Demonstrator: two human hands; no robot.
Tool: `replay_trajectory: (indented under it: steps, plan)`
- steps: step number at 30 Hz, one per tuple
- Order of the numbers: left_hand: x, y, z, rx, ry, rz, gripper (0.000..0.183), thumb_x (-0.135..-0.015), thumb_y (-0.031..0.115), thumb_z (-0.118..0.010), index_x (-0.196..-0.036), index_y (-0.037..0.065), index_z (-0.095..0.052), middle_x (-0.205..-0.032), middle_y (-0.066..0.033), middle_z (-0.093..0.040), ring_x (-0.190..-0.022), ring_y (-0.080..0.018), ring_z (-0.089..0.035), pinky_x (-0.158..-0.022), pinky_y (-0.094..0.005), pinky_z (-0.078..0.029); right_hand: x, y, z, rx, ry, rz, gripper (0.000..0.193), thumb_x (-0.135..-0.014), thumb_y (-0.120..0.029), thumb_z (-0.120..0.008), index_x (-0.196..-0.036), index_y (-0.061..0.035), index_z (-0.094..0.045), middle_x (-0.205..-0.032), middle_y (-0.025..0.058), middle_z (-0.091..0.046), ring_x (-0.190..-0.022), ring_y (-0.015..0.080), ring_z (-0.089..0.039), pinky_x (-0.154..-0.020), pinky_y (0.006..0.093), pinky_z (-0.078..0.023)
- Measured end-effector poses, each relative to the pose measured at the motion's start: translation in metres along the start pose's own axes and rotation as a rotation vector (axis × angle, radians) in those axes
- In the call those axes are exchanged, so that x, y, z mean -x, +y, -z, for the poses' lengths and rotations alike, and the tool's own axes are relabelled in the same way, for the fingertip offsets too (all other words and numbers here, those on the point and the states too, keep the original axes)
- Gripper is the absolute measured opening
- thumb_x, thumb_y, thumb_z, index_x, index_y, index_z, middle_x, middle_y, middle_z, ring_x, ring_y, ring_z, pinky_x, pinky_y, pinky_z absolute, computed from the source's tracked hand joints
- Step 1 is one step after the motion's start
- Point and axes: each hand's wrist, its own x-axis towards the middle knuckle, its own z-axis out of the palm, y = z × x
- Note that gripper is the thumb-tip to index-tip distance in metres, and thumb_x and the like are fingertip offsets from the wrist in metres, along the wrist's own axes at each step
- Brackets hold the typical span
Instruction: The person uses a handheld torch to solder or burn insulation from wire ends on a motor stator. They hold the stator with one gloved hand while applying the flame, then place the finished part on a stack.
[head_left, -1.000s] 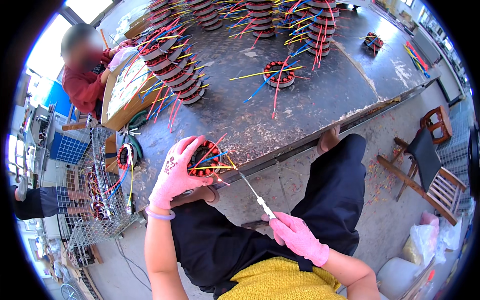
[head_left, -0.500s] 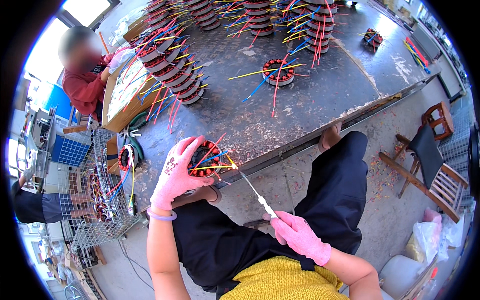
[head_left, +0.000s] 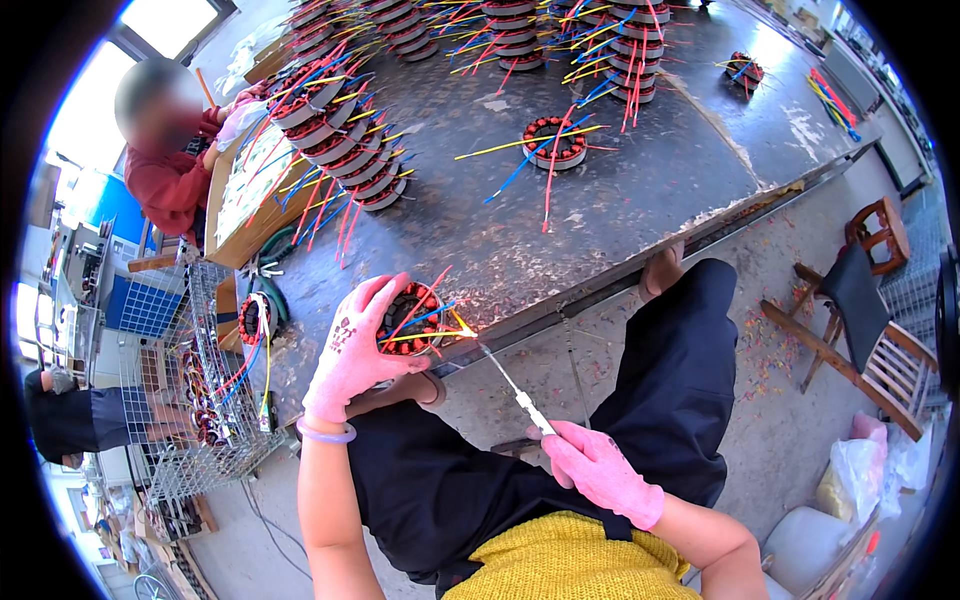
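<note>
My left hand (head_left: 347,345), in a pink glove, grips a motor stator (head_left: 403,347) by its ring at the near table edge. Red, blue and yellow leads stick out of the stator to the right. In my right hand (head_left: 605,472), also gloved in pink, is a slim white-handled tool (head_left: 527,402) with a thin metal shaft. The tool's tip meets the ends of the yellow leads (head_left: 465,327), where a bright yellow-orange patch shows; whether it glows, I cannot tell. Another stator (head_left: 554,143) lies farther back on the table with its leads spread.
Stacked stators (head_left: 340,135) line the far side of the dark table (head_left: 450,235). A single stator (head_left: 257,317) and green-handled pliers (head_left: 270,262) lie left. A person in red (head_left: 165,180) works beside a cardboard box (head_left: 235,235). A wooden chair (head_left: 860,330) stands right.
Both hands, the stator and the tool hold nearly the same place. The bright yellow patch at the tool tip looks slightly different. The person at left has shifted their arms a little.
</note>
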Motion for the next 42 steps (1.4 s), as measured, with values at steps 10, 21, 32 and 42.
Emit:
replay_trajectory:
  steps: [10, 21, 32, 42]
  plan:
    - [0.0003, 0.0020, 0.0014, 0.008, -0.005, -0.004, 0.097, -0.052, 0.020, -0.089, -0.139, 0.002, -0.050, -0.134, -0.0167, -0.053, -0.125, -0.0366, -0.050, -0.108, -0.0424, -0.040, -0.0003, 0.0029, 0.0033, 0.110, 0.002, 0.036, 0.037, -0.104, -0.029, -0.048, -0.125, 0.0001, -0.058, -0.066, 0.0008, -0.050, -0.058, 0.0079, -0.047, -0.056, 0.0273, -0.041]
    - [0.0012, -0.0004, 0.0010, 0.018, -0.010, -0.004, 0.096, -0.053, 0.019, -0.088, -0.140, 0.002, -0.050, -0.135, -0.0169, -0.052, -0.126, -0.0365, -0.050, -0.108, -0.0426, -0.040, 0.0016, -0.0033, 0.0024, 0.139, 0.004, 0.024, 0.037, -0.104, -0.027, -0.048, -0.125, 0.0008, -0.058, -0.066, 0.0003, -0.049, -0.059, 0.0075, -0.046, -0.057, 0.0273, -0.041]
    - [0.0012, 0.0005, 0.0008, 0.022, -0.011, -0.002, 0.097, -0.053, 0.018, -0.088, -0.141, 0.002, -0.049, -0.136, -0.0173, -0.051, -0.126, -0.0364, -0.050, -0.108, -0.0425, -0.040, 0.0001, -0.0017, 0.0039, 0.177, -0.004, 0.038, 0.037, -0.104, -0.030, -0.047, -0.122, 0.0000, -0.059, -0.065, 0.0023, -0.051, -0.058, 0.0089, -0.048, -0.057, 0.0289, -0.043]
    - [0.0012, -0.0009, 0.0001, 0.043, -0.014, 0.001, 0.096, -0.054, 0.019, -0.088, -0.140, 0.001, -0.049, -0.136, -0.0171, -0.051, -0.127, -0.0358, -0.050, -0.108, -0.0424, -0.040, 0.0005, 0.0008, 0.0031, 0.152, 0.013, 0.031, 0.037, -0.104, -0.030, -0.047, -0.122, -0.0003, -0.059, -0.066, 0.0023, -0.050, -0.058, 0.0095, -0.048, -0.057, 0.0288, -0.042]
